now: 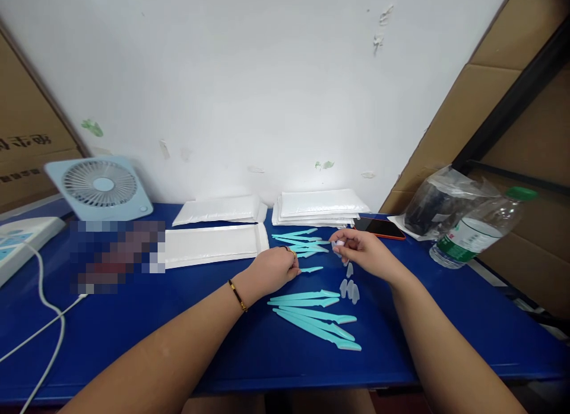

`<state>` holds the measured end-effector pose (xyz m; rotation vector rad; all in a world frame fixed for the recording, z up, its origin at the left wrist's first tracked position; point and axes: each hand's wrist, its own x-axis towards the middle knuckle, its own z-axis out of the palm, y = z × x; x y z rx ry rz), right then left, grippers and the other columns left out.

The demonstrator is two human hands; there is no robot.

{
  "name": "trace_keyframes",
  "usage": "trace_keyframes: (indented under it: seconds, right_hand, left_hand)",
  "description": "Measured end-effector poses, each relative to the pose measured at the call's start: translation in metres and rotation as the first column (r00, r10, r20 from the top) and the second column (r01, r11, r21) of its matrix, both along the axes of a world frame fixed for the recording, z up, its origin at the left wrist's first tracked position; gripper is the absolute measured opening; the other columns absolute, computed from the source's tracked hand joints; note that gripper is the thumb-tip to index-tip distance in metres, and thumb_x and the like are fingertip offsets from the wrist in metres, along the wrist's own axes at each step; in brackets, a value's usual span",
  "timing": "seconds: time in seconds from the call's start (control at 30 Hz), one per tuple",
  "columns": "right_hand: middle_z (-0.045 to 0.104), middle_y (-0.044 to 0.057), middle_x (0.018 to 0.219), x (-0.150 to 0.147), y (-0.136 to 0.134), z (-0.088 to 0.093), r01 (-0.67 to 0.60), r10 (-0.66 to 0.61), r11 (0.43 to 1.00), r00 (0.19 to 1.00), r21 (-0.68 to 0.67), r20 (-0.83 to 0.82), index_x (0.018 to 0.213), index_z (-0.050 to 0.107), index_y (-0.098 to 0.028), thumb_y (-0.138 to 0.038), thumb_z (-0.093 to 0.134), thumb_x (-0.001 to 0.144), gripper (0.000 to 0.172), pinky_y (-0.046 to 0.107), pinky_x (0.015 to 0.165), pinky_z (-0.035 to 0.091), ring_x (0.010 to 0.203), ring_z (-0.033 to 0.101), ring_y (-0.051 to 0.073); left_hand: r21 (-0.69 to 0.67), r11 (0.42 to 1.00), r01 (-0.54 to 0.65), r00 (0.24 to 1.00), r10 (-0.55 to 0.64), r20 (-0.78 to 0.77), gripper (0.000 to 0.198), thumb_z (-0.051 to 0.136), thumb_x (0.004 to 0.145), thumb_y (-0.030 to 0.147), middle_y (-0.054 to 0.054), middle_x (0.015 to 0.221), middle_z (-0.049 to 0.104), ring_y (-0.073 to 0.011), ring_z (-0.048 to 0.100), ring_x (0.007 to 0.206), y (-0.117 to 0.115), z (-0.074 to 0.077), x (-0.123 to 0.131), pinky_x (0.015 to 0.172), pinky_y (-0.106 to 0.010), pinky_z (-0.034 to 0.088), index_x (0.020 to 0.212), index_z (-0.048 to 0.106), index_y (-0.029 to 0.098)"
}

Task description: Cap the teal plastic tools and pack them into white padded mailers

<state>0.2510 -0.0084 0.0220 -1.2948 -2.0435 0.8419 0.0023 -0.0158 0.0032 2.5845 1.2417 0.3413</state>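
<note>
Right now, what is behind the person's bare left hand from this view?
Slim teal plastic razors show beyond the left hand; anything directly behind it is covered.

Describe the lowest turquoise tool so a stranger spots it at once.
Start at the blue table, then find the front group of turquoise tools below the left hand. The lowest tool lies nearest the front edge, its wide end furthest right.
</note>
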Motion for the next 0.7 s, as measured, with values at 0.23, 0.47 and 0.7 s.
trace_keyframes:
  seconds: [0.23, 0.47, 0.7]
  right_hand:
    - [0.064, 0.004, 0.07, -0.0001, -0.0015, 0.004, -0.03, -0.003, 0.984, 0.983, -0.177, -0.185, 0.083, 0.054, -0.016, -0.04, 0.062, 0.074, 0.026, 0.025, 0.055, 0.048, 0.069, 0.065, 0.018]
    - [0.065, 0.003, 0.067, 0.0, -0.0021, 0.0057, 0.0, -0.028, 0.994, 0.967, -0.11, -0.255, 0.08, 0.058, -0.016, -0.036, 0.066, 0.071, 0.023, 0.025, 0.054, 0.047, 0.059, 0.062, 0.015]
    - [0.069, 0.007, 0.071, 0.002, -0.0024, 0.0035, -0.031, 0.011, 0.997, 0.964, -0.072, -0.264, 0.083, 0.062, -0.014, -0.035, 0.067, 0.071, 0.024, 0.026, 0.057, 0.047, 0.064, 0.064, 0.017]
  left_hand:
    - [-0.026, 0.999, -0.027, 0.999, 0.028, 0.04, 0.023, 0.04, 0.084, 0.025, -0.005, 0.082, 0.063, -0.0161, 0.056, 0.073, 0.0062, -0.0011, -0.0014, 0.063, -0.025, 0.04, 0.076, 0.06, 0.017]
    - [-0.163, 0.986, -0.036, 0.962, 0.078, 0.263, 0.029, 0.034, 0.088, 0.036, -0.004, 0.079, 0.062, -0.015, 0.057, 0.068, 0.0101, -0.0005, -0.0058, 0.062, -0.025, 0.042, 0.074, 0.052, 0.018]
    - [-0.322, 0.947, -0.013, 0.921, 0.136, 0.365, 0.03, 0.032, 0.087, 0.042, -0.001, 0.075, 0.06, -0.0128, 0.056, 0.061, 0.0109, -0.0001, -0.0071, 0.057, -0.024, 0.042, 0.079, 0.049, 0.019]
